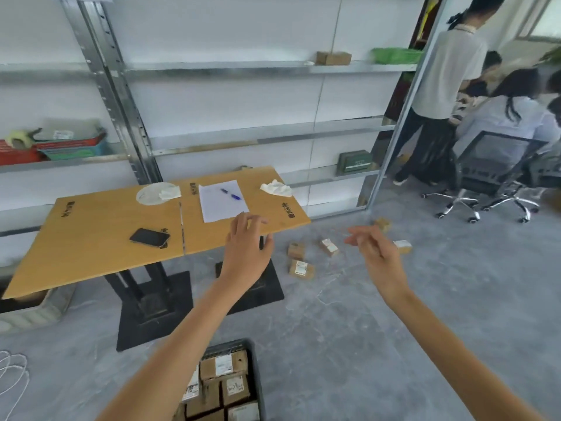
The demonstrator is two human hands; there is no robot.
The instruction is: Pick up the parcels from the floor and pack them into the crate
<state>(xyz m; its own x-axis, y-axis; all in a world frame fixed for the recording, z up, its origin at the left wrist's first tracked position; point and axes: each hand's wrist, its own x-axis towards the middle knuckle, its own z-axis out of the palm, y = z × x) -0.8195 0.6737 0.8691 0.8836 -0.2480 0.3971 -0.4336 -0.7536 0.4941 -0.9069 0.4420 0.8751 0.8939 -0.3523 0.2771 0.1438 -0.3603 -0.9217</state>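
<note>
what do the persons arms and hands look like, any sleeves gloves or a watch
Both arms are bare as far up as the picture shows, with no sleeves in view. The left hand and right hand wear no gloves, and neither wrist carries a watch, band or bracelet. The fingers are blurred, so rings cannot be ruled out.

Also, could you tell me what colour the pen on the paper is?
Blue; the pen shows clearest in the head view.
</note>
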